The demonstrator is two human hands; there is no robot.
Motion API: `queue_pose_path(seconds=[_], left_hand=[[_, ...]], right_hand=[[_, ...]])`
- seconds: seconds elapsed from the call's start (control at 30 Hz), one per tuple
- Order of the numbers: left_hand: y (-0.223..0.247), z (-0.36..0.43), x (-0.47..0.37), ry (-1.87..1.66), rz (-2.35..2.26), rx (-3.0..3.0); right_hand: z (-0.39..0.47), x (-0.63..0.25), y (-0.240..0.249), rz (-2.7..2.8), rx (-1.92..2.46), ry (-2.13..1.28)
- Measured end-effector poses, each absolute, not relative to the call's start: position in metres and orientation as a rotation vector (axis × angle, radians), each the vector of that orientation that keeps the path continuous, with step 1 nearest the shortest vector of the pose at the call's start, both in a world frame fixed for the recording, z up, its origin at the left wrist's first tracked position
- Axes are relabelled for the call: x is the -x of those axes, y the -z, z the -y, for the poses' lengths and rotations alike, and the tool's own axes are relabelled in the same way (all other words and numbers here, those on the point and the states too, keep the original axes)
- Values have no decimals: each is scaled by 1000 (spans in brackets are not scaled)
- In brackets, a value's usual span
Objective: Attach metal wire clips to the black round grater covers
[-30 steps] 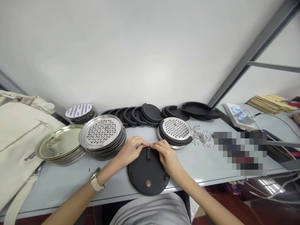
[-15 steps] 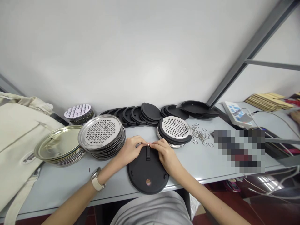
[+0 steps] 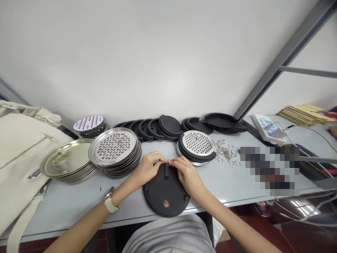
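Observation:
A black round disc [image 3: 166, 193] with a short strap [image 3: 166, 172] and a round hole lies before me, its near rim past the table's front edge. At the strap's top a small metal ring [image 3: 167, 163] shows between my fingertips. My left hand [image 3: 150, 168] pinches it from the left. From the other side, my right hand [image 3: 185, 173] is closed on it too, its side against the disc's upper rim. The fingers hide most of the ring. Loose metal rings and hooks [image 3: 226, 151] are scattered to the right, beside a perforated metal plate [image 3: 198, 143] set in a black holder.
Stacked metal grater plates [image 3: 116, 146] and golden lids [image 3: 70, 158] stand left, near a cream bag [image 3: 23, 151]. Black discs [image 3: 170, 124] line the wall. At right are a pixelated patch, a white power strip [image 3: 268, 128], cables and a grey metal post [image 3: 265, 88].
The camera view has shifted slightly. Both hands keep their pinch at the strap's top, and the disc has hardly moved.

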State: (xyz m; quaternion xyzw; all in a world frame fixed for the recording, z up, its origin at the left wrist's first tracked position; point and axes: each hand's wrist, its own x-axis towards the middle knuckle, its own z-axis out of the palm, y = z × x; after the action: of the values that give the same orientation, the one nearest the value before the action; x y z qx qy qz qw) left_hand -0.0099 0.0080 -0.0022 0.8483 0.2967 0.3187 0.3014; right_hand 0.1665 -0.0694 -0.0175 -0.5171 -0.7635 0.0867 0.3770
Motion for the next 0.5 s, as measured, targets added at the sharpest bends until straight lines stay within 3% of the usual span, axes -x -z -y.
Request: queue_pose_path(seconds=[0.5], left_hand=[[6,-4,9,-884,-768,-2283]], right_hand=[[68,-167,18,2114,1361,-84]])
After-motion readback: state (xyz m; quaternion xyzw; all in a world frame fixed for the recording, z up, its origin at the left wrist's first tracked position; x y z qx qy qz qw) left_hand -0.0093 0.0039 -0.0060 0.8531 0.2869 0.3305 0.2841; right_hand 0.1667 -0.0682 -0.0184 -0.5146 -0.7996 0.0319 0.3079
